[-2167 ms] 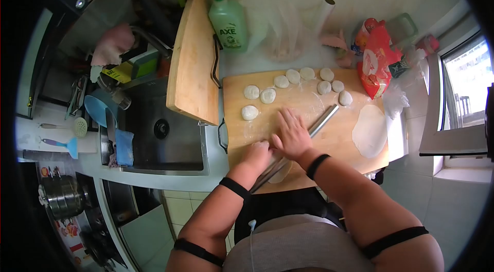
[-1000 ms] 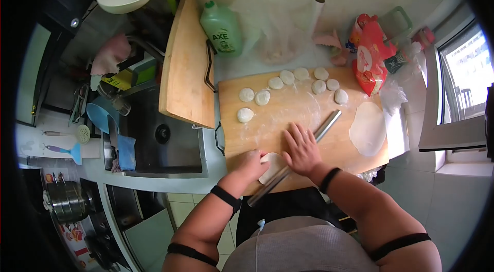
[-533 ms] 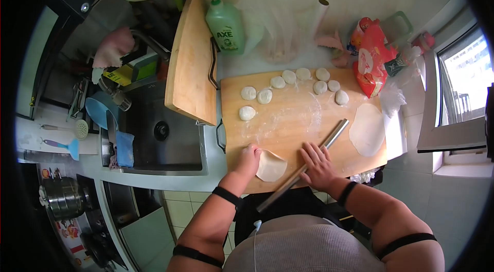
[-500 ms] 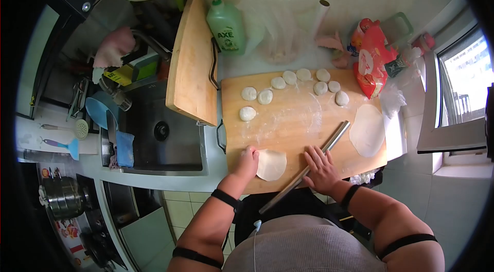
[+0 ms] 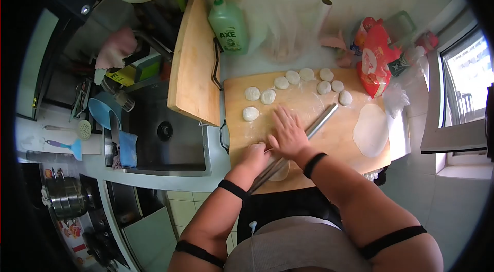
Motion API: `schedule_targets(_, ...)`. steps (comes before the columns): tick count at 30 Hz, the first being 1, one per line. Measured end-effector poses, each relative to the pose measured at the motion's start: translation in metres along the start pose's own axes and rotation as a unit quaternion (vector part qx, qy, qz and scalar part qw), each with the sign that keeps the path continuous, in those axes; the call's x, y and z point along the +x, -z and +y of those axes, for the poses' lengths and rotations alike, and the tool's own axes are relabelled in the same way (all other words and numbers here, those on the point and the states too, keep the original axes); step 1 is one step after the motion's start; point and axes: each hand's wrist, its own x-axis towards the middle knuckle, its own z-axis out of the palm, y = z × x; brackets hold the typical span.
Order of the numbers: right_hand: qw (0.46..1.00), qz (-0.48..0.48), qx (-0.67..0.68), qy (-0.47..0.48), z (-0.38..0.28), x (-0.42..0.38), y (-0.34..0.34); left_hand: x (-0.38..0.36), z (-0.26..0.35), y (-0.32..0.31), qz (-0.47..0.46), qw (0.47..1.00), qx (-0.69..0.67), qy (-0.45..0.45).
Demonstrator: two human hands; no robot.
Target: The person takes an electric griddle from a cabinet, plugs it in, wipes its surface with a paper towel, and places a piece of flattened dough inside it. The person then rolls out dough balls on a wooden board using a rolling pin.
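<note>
A slanting metal rolling pin point(image 5: 323, 118) crosses the wooden board, its lower end near the board's front edge. My right hand point(image 5: 288, 135) lies flat over it, fingers stretched out and palm on the pin. Close beside, my left hand point(image 5: 254, 158) is closed at the left edge of a thin dough sheet point(image 5: 281, 173). The pin and both hands cover most of that sheet. A larger rolled dough sheet point(image 5: 370, 130) rests at the board's right side. Several small dough rounds point(image 5: 267, 97) lie along the back of the board.
The floured cutting board point(image 5: 329, 161) sits beside a sink point(image 5: 180, 148). Another wooden board point(image 5: 195, 61) stands upright at its left. Behind are a green detergent bottle point(image 5: 227, 27) and a red bag point(image 5: 374, 61). A window point(image 5: 465, 81) opens at the right.
My right hand and the rolling pin have moved left, and the pin now lies over the small dough sheet. My left hand has shifted slightly right, still at the sheet's edge.
</note>
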Motion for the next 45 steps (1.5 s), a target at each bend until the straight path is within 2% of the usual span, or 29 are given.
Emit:
schedule_targets(2,1.0,-0.017,0.005,0.017,0.011,-0.046,0.014,-0.007,-0.008,-0.001,-0.001,0.994,-0.111,0.023)
schedule_targets(4,0.997,-0.068,-0.013,0.025,0.026,-0.095,0.025,-0.018,-0.015,-0.007,0.019,0.99,-0.139,0.035)
schedule_targets(6,0.994,-0.101,-0.028,0.023,0.033,-0.129,0.034,-0.029,-0.021,-0.015,0.02,0.972,-0.2,0.119)
schedule_targets(7,0.993,-0.11,-0.031,0.009,0.035,-0.138,0.03,-0.033,-0.022,-0.019,0.02,0.972,-0.201,0.12)
schedule_targets(10,0.998,-0.064,-0.021,0.001,0.022,-0.108,0.027,-0.04,-0.015,-0.012,-0.028,0.966,-0.235,0.102)
schedule_targets(12,0.999,-0.031,-0.024,0.013,0.016,-0.068,0.015,-0.032,0.001,0.006,-0.098,0.987,-0.112,0.062)
schedule_targets(14,1.0,0.011,-0.004,0.023,0.009,-0.028,0.006,-0.018,-0.001,-0.008,-0.024,0.993,-0.111,0.032)
schedule_targets(18,0.998,0.038,-0.029,-0.031,-0.001,0.018,-0.011,0.001,0.01,0.003,-0.045,0.998,-0.034,0.017)
schedule_targets(20,0.999,0.031,-0.016,-0.008,0.001,0.004,-0.006,0.001,0.008,0.002,-0.036,0.999,-0.002,0.007)
schedule_targets(22,0.999,0.026,0.001,0.047,0.01,-0.027,0.004,-0.001,0.0,-0.003,-0.012,0.998,-0.062,-0.027)
schedule_targets(24,0.997,-0.014,0.007,0.079,0.023,-0.073,0.016,-0.005,-0.002,0.0,-0.015,0.997,-0.067,-0.024)
schedule_targets(26,0.993,-0.044,0.075,0.077,0.03,-0.106,0.034,-0.001,-0.008,-0.003,-0.033,0.987,-0.158,-0.011)
schedule_targets(28,0.99,-0.083,0.07,0.089,0.038,-0.124,0.044,0.009,-0.014,-0.009,-0.004,0.987,-0.159,-0.005)
schedule_targets(30,0.99,-0.078,0.04,0.113,0.048,-0.13,0.038,0.025,-0.022,-0.014,0.034,0.955,-0.284,0.073)
schedule_targets(32,0.988,-0.073,0.01,0.134,0.056,-0.129,0.033,0.034,-0.029,-0.018,0.008,0.956,-0.285,0.074)
schedule_targets(34,0.977,-0.096,0.019,0.189,0.061,-0.122,0.033,0.044,-0.033,-0.028,-0.061,0.916,-0.387,0.08)
schedule_targets(35,0.978,-0.092,0.018,0.184,0.063,-0.118,0.033,0.045,-0.026,-0.025,-0.064,0.918,-0.384,0.076)
schedule_targets(37,0.961,-0.085,-0.011,0.262,0.066,-0.107,0.036,0.045,-0.007,-0.011,-0.059,0.932,-0.351,0.075)
schedule_targets(42,0.958,-0.025,-0.031,0.283,0.082,-0.078,0.043,0.056,-0.004,0.016,-0.047,0.941,-0.33,0.061)
schedule_targets(44,0.96,-0.03,-0.036,0.275,0.088,-0.069,0.043,0.051,-0.012,0.024,0.063,0.97,-0.234,-0.017)
schedule_targets(45,0.961,-0.025,-0.039,0.272,0.089,-0.065,0.045,0.045,-0.008,0.037,0.063,0.971,-0.232,-0.022)
